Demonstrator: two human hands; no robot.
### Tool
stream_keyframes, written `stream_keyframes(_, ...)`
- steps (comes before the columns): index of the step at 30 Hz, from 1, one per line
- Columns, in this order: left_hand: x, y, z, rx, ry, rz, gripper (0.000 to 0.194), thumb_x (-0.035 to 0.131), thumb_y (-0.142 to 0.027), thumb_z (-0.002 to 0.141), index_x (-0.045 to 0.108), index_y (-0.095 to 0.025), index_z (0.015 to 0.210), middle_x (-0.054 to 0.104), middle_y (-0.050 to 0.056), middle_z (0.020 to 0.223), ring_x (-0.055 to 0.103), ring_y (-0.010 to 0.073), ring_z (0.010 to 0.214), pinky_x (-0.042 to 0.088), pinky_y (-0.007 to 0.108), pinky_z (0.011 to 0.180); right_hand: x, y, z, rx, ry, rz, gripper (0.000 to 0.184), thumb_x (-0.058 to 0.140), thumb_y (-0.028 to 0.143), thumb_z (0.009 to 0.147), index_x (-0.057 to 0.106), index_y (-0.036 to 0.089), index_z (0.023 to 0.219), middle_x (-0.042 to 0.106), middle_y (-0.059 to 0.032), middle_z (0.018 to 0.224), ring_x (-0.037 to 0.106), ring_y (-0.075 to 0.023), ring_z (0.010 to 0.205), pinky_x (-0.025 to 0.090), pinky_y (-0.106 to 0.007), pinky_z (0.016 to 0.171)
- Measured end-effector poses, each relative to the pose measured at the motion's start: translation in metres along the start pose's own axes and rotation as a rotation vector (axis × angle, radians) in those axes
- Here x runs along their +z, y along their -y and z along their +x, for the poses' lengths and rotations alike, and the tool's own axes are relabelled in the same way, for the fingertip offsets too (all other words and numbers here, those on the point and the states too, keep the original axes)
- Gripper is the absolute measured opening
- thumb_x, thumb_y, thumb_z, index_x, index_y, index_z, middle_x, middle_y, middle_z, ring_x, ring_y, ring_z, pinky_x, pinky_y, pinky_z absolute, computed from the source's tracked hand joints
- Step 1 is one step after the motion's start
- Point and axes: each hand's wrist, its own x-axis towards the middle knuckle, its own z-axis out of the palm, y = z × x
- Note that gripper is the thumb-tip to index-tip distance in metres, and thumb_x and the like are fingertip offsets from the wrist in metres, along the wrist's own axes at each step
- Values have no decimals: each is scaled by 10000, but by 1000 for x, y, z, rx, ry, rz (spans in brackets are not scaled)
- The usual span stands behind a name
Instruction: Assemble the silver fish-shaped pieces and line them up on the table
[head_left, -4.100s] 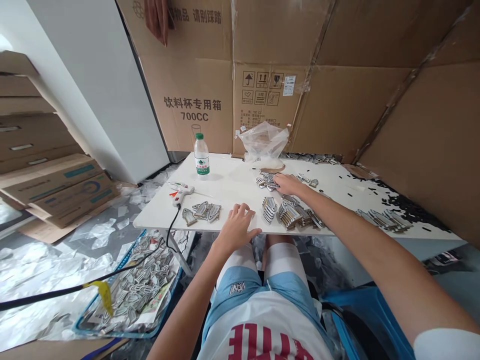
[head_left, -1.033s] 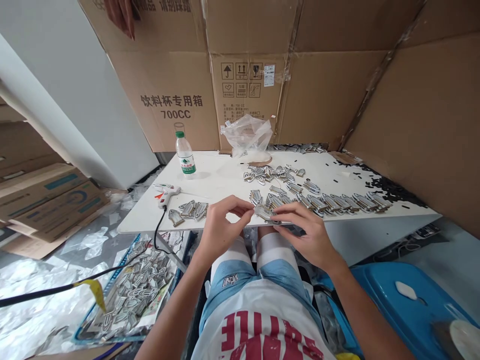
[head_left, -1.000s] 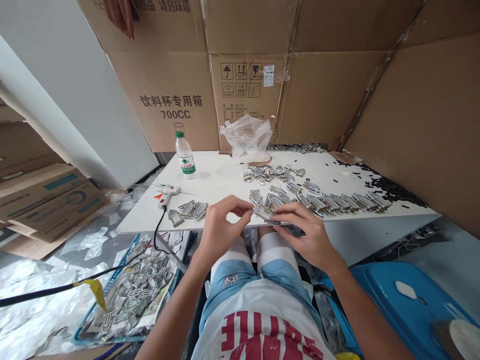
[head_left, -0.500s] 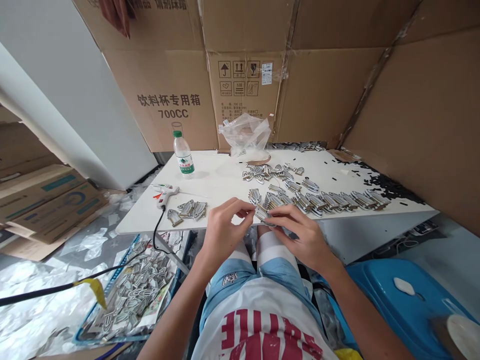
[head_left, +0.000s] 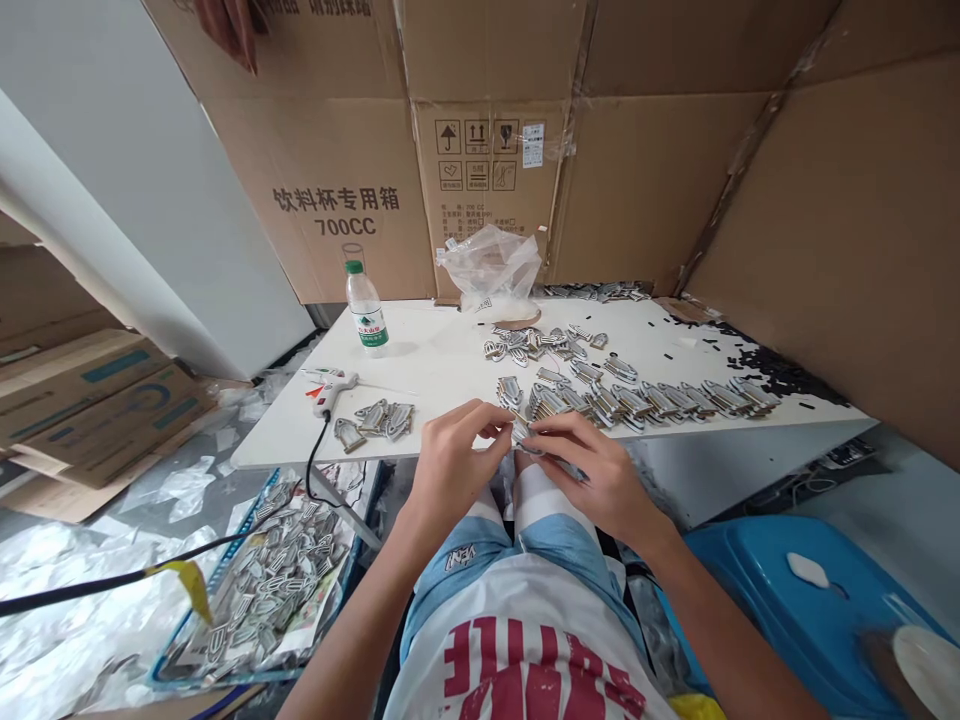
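Note:
Between my hands, just over the table's front edge, is a small flat piece (head_left: 520, 432), pale grey and white with a brassy strip; its exact kind cannot be made out. My left hand (head_left: 466, 450) pinches its left side and my right hand (head_left: 589, 462) grips its right side. The fingers partly cover it. Right behind my hands, a row of similar flat pieces (head_left: 652, 402) runs along the front edge to the right. A looser heap of them (head_left: 536, 345) lies farther back. Another small pile (head_left: 379, 420) sits to the left.
A white glue gun (head_left: 330, 393) lies at the table's left, its cord hanging down. Behind it stands a water bottle (head_left: 367, 312). A plastic bag (head_left: 491, 265) is at the back. Black bits (head_left: 787, 370) are scattered right. Below are a filled blue crate (head_left: 174, 640) and a blue lid (head_left: 757, 570).
The small piece between my fingers has turned slightly, and both hands have shifted a little. Things on the table lie as before.

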Motion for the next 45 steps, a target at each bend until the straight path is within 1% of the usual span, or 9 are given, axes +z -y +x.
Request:
stream_keyframes(7, 1, -3, 1, -49, 20, -150, 66, 784, -154, 964, 801, -218, 971, 830, -4, 887, 790, 163, 773, 621, 276, 755, 1, 3, 4, 13, -69, 69, 361, 657, 81, 1026, 745, 291, 1306, 710, -102, 1230, 742, -244, 1140, 660, -397, 951)
stream_keyframes(12, 1, -3, 3, -22, 12, -140, 52, 785, -205, 989, 822, -231, 962, 833, 0, 896, 782, 175, 814, 605, 298, 782, -1, 6, 7, 59, -139, 106, 336, 700, 123, 1012, 778, 320, 1273, 738, -82, 1206, 753, -243, 1112, 672, -395, 927)
stream_keyframes(21, -19, 3, 12, 297, 211, 7, 129, 738, -205, 1014, 771, -236, 1135, 831, 41, 1129, 689, 236, 1059, 574, 425, 972, -3, 7, 5, 266, -160, 297, 215, 771, 255, 990, 826, 332, 1184, 742, -77, 1193, 750, -250, 1109, 702, -382, 888)
stream_keyframes(26, -17, 12, 10, 458, 178, 174, 139, 681, -130, 1036, 712, -220, 1137, 825, 45, 1138, 676, 227, 1023, 572, 400, 877, 0, 6, 4, 338, -145, 416, 184, 775, 291, 991, 821, 326, 1166, 716, -81, 1194, 731, -243, 1129, 697, -357, 885)
stream_keyframes(31, -13, 16, 7, 537, 155, 275, 107, 652, -105, 1043, 683, -201, 1076, 806, 50, 1059, 677, 224, 975, 576, 371, 801, 5, 2, 3, 369, -65, 415, 156, 771, 346, 992, 799, 305, 1140, 709, -81, 1219, 722, -245, 1131, 669, -408, 968)
stream_keyframes(37, -13, 12, 7, 538, 206, 312, 110, 621, -110, 1061, 686, -188, 1104, 788, 61, 1060, 684, 236, 1014, 597, 356, 772, 7, 7, 6, 443, 15, 308, 181, 777, 388, 980, 779, 288, 1130, 775, -43, 1086, 710, -196, 861, 639, -354, 781)
stream_keyframes(40, -16, 10, 6, 501, 172, 298, 153, 629, -117, 1057, 689, -204, 1168, 772, 83, 1217, 680, 242, 1075, 615, 377, 837, -4, 6, 8, 406, 11, 268, 166, 779, 393, 978, 791, 280, 1099, 783, -48, 1079, 676, -195, 844, 594, -350, 755)
stream_keyframes(43, -23, 14, 7, 356, 95, 261, 275, 681, -205, 1049, 668, -236, 1322, 692, 119, 1397, 652, 269, 1207, 609, 427, 954, -26, -18, 14, 373, -75, 153, 187, 786, 423, 968, 797, 274, 1081, 780, -51, 1061, 637, -197, 811, 556, -363, 753)
stream_keyframes(45, -30, 22, 8, 224, 70, 260, 278, 699, -258, 1045, 674, -226, 1320, 698, 121, 1337, 647, 278, 1216, 588, 443, 990, -40, -49, 21, 380, -166, 55, 236, 799, 464, 945, 802, 266, 1073, 768, -45, 1018, 605, -192, 772, 535, -366, 759)
